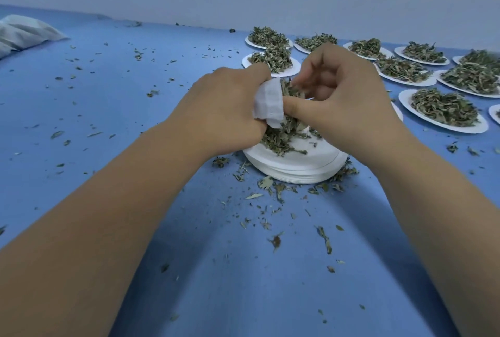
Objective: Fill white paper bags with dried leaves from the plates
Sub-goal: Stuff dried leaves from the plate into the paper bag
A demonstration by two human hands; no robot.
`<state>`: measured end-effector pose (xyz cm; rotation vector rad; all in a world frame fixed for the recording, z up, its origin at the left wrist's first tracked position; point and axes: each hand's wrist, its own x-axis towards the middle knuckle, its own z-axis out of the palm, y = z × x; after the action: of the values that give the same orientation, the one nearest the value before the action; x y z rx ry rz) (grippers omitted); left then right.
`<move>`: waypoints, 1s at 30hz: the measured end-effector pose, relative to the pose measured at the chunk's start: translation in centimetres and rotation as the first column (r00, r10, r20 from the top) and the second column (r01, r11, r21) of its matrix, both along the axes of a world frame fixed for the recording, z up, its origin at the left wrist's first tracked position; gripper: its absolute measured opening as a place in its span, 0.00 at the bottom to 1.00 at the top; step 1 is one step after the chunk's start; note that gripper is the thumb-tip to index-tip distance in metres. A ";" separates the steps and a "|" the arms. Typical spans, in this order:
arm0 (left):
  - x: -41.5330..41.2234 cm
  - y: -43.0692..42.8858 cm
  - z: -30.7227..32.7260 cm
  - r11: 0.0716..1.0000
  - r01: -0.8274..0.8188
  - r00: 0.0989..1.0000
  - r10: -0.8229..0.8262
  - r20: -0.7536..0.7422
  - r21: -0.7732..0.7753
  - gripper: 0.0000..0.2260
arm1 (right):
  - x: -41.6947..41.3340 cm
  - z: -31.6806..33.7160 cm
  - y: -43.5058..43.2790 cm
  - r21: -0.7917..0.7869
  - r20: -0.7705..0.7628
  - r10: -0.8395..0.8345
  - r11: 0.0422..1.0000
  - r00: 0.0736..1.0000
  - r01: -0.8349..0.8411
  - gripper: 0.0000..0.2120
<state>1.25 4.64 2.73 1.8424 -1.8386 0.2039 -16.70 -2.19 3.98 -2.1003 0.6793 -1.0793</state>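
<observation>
The left hand (230, 109) is clamped round a white paper bag (267, 103), holding it crumpled just above a stack of white plates (297, 166) near the middle of the blue desk (135, 120). The right hand (349, 101) meets it at the bag's mouth, fingers curled on a tuft of dried leaves (281, 139), its thumb touching the bag. More of the leaves lie on the top plate beneath both hands. Loose leaf crumbs (273, 193) are scattered over the desk around the stack. To the right and behind, other heaped plates (443, 109) sit in rows. A pale cloth bundle (24, 33) lies at the far left.
</observation>
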 end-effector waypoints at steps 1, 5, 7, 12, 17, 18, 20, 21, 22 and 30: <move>-0.1 0.0 -0.1 1.000 0.007 1.000 -0.007 -0.008 -0.005 0.13 | 0.1 -0.1 0.1 -0.001 -0.008 0.016 1.000 1.000 -0.016 0.12; -0.5 -0.1 -0.3 0.999 0.023 0.999 -0.024 -0.042 -0.027 0.14 | 0.1 -0.3 0.4 0.017 -0.030 0.117 0.993 0.993 -0.117 0.04; -0.5 0.0 -0.4 1.000 0.017 0.998 -0.019 -0.053 -0.025 0.16 | -0.2 0.0 0.4 0.042 -0.094 0.150 0.988 0.984 -0.146 0.05; -0.2 0.0 -0.2 1.000 -0.005 0.995 0.002 -0.104 -0.030 0.13 | -0.7 0.5 -0.1 0.113 -0.165 0.183 0.980 0.969 -0.166 0.17; -0.7 0.0 -0.3 0.999 0.027 0.996 -0.031 -0.078 -0.046 0.13 | 0.0 0.1 0.5 0.085 -0.023 0.109 0.991 0.994 -0.107 0.14; -0.8 0.0 -0.2 0.998 0.026 0.997 -0.029 -0.067 -0.050 0.13 | 0.0 0.1 0.6 0.083 0.015 0.087 0.993 0.996 -0.088 0.12; -0.8 0.0 -0.2 0.998 0.025 0.998 -0.028 -0.054 -0.064 0.13 | 0.1 0.1 0.5 0.055 0.068 0.060 0.996 0.996 -0.064 0.10; -0.8 0.0 -0.1 0.997 0.026 0.998 -0.030 -0.058 -0.074 0.13 | 0.2 0.1 0.5 0.042 0.081 0.065 0.997 0.995 -0.068 0.10; -0.9 0.0 0.0 0.996 0.027 0.997 -0.032 -0.064 -0.082 0.13 | 0.3 0.0 0.6 0.033 0.088 0.072 0.997 0.994 -0.075 0.11; 0.0 0.3 0.1 0.995 0.008 0.998 -0.014 -0.063 -0.099 0.15 | 0.3 0.2 1.2 0.062 0.070 0.161 0.984 0.984 -0.165 0.16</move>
<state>1.23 4.89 2.86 1.7513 -1.7632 0.2255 -16.43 -1.02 4.19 -2.0162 0.4961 -1.0141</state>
